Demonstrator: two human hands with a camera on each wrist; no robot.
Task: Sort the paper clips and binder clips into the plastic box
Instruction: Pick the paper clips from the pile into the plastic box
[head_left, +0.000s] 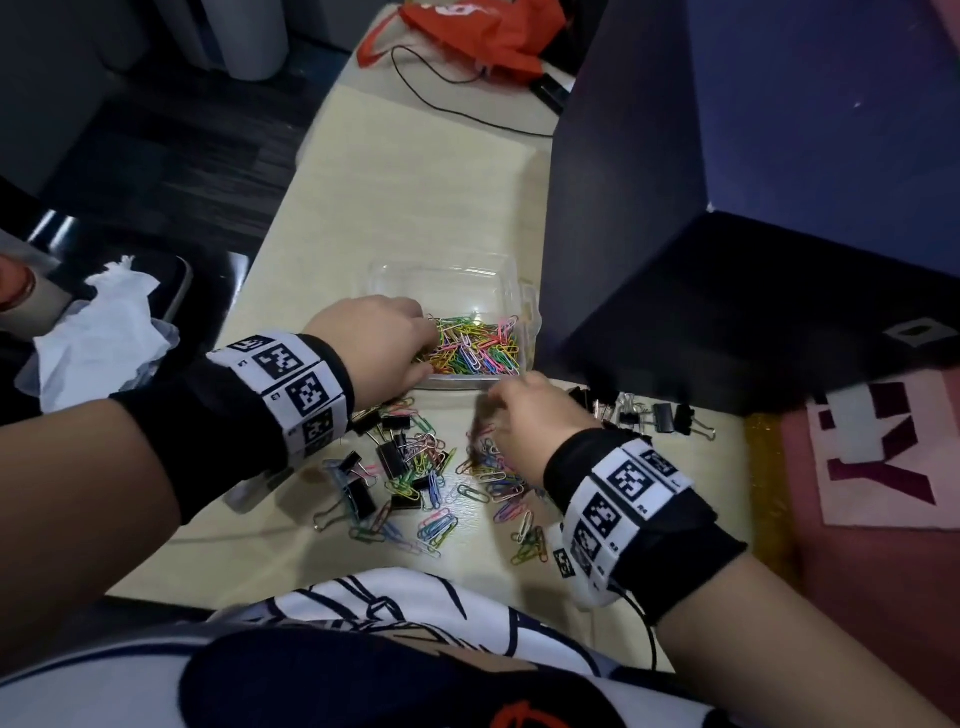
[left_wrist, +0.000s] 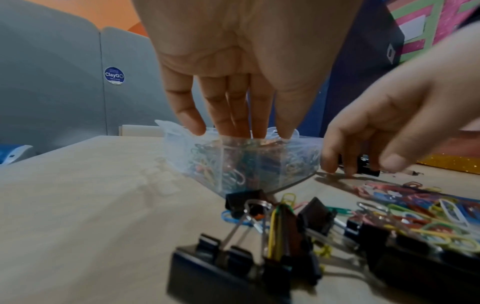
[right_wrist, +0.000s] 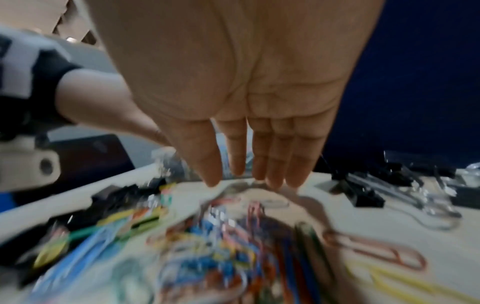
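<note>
**Clear plastic box half filled, clips on the table**

Clear plastic box (head_left: 511, 291) sat on the pale table (head_left: 415, 182), holding coloured paper clips (head_left: 475, 345). The left hand (head_left: 382, 345) reached into it, fingers straight and released. The right hand (head_left: 530, 410) hovered slack-fingered over loose paper clips (head_left: 498, 478), grasping nothing. Black binder clips (head_left: 389, 457) lay mixed among them; more binder clips (head_left: 665, 415) lay to the right.

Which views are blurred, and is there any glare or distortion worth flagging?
Right wrist: heavy motion smear over the paper clips; the right hand is fairly sharp. Left wrist: nearest binder clips are soft, and the plastic box is hazy. Head: mostly sharp, dim light, right hand's fingers smeared, wide-angle bending at the edges, slight shine on the box rim.
</note>
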